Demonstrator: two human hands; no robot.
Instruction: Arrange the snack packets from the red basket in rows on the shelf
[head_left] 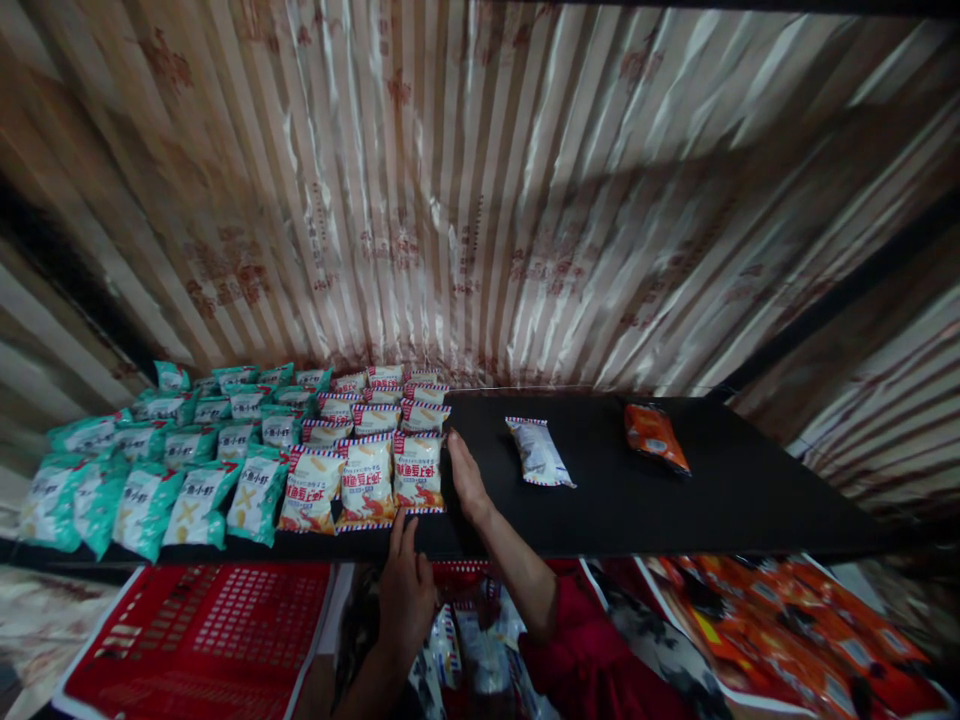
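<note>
Several cream snack bags (365, 484) with red lettering and striped edges stand in rows on a black shelf (491, 425). My right hand (466, 478) is flat, fingers together and stretched out, along the right side of the front-row end bag (418, 472). Below that bag, my left hand (407, 580) reaches up with its fingertips at the bag's lower edge. Neither hand grips anything. To the left stand rows of teal snack bags (201, 503). A single white bag with striped ends (540, 453) lies to the right of my right hand.
An orange bag (656, 437) lies farther right on the shelf. Underneath are a red basket (214, 625), small white bags (480, 650) in the middle and a box of orange bags (795, 625). Striped, wrinkled sheeting (450, 200) hangs behind the shelf.
</note>
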